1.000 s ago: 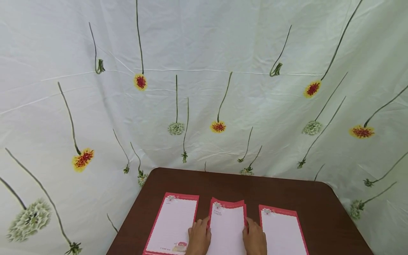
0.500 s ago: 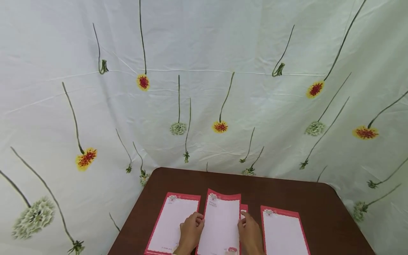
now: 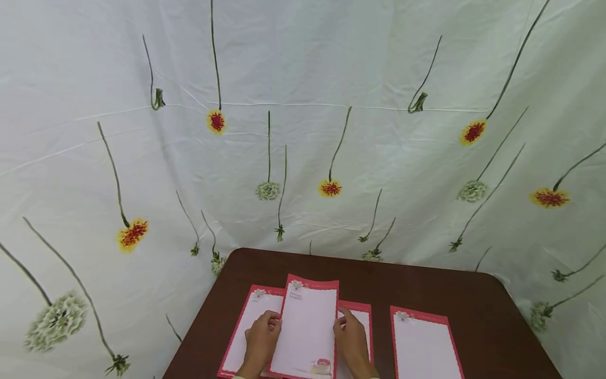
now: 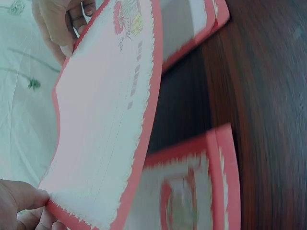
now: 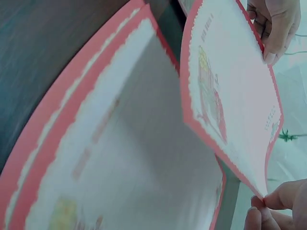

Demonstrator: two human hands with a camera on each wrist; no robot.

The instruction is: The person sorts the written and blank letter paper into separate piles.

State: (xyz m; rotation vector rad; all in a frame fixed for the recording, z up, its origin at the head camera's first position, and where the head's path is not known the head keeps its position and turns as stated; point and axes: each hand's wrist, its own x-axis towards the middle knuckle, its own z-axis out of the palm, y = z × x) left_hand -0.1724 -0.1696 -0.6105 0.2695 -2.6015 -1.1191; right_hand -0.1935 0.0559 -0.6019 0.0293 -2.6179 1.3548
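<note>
A sheet of pink-bordered stationery paper [image 3: 307, 326], with a flower at its top left corner and a small printed picture at its bottom right, is held up between my two hands. My left hand [image 3: 261, 337] pinches its left edge, and my right hand [image 3: 351, 337] pinches the right one. In the left wrist view the held sheet [image 4: 100, 105] bends in a gentle curve, raised off the table. The right wrist view has thumb and fingers [image 5: 283, 196] meeting on its edge. Part of the left-hand paper [image 3: 251, 326] is hidden behind the raised sheet.
Beneath the right hand lies a middle stack of matching paper [image 3: 363, 316]. Farther right is another such paper [image 3: 423, 342]. All rest on a dark brown table [image 3: 402, 284], with a white flowered cloth [image 3: 303, 158] hanging behind it.
Both hands have lifted the top sheet from the middle stack and carried it left, so it overlaps the left-hand paper. The sheet left in the middle has come into view.
</note>
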